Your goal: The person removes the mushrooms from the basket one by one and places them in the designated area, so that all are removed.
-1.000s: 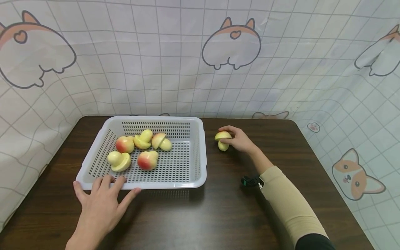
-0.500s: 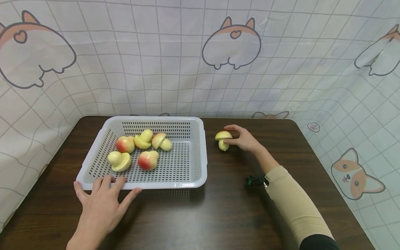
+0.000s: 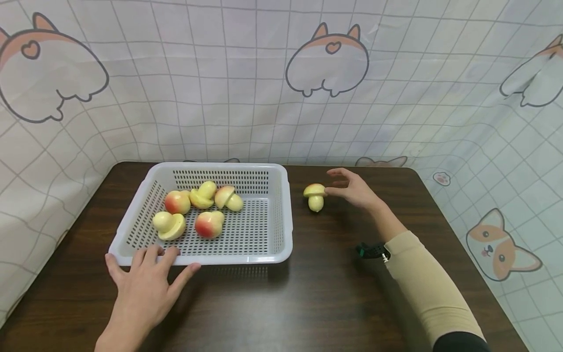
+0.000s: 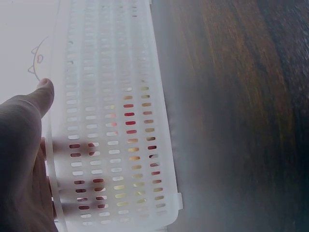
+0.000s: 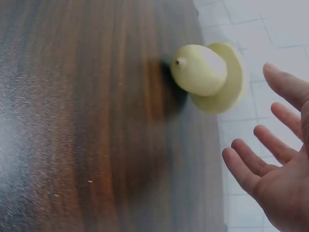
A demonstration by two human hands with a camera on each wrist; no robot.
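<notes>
Right hand [image 3: 355, 189] has drawn back from the mushroom-shaped piece [image 3: 315, 198] (yellow, red-topped), fingers loosely parted. Left hand [image 3: 142, 288], fingers spread, rests on the white basket [image 3: 246, 260].

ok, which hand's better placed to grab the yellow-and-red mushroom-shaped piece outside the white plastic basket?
Right hand, likely: it hovers just beside the piece; the left hand holds the basket's near rim.

Six mushroom-shaped pieces [image 3: 315, 198] in all: five inside one white basket [image 3: 237, 259], one on one dark counter [image 3: 272, 313]. One left hand [image 3: 142, 293] plus one right hand [image 3: 354, 189], two together. One beige sleeve [image 3: 433, 286], one small black device [image 3: 372, 251].
</notes>
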